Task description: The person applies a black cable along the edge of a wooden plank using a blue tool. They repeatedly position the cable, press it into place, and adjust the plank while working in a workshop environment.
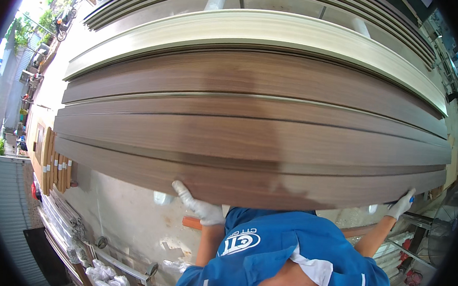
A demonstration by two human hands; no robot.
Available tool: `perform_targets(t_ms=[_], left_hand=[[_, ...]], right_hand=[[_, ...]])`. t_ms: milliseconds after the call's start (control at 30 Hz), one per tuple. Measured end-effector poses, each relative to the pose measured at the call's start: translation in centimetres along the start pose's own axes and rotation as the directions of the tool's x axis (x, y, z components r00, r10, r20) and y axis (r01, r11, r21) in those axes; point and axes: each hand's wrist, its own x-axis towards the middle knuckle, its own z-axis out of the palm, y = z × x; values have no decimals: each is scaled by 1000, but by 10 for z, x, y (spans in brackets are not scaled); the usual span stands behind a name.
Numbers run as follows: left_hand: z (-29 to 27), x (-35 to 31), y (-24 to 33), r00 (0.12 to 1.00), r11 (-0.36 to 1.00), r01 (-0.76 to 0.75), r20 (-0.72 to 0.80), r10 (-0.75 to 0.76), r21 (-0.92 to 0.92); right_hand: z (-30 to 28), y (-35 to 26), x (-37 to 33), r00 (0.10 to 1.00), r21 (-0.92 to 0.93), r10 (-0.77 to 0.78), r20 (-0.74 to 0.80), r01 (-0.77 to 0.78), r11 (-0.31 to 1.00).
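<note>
A long brown wood-grain panel point(226, 187) lies nearest me, its front edge bowed by the lens. At that edge, left of my body, is my white-gloved left hand point(201, 207). Its thumb laps onto the panel's edge and the other fingers are hidden below. Farther right, my white-gloved right hand point(401, 205) holds the same edge near the panel's right end. A small blue spot shows by its thumb; I cannot tell what it is. Behind the near panel, more brown panels point(229, 135) lie side by side.
A cream-coloured profile point(257, 27) lies beyond the brown panels, with dark strips point(158, 7) farther back. To the left stand several tan boards point(54, 166). Wrapped lengths point(64, 217) and a metal cart frame point(127, 268) are at lower left. Metal racking point(418, 223) stands at right.
</note>
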Motion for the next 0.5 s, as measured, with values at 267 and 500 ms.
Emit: perform_targets(t_ms=[267,500], left_hand=[[22,8,-12,991,992,-108,-76,112,58],[-21,21,-1,991,995,1,133,13,-101]], right_hand=[[14,8,41,955,71,211,-207,-200,977],[23,-2,19,994,269,94,57,-106,957]])
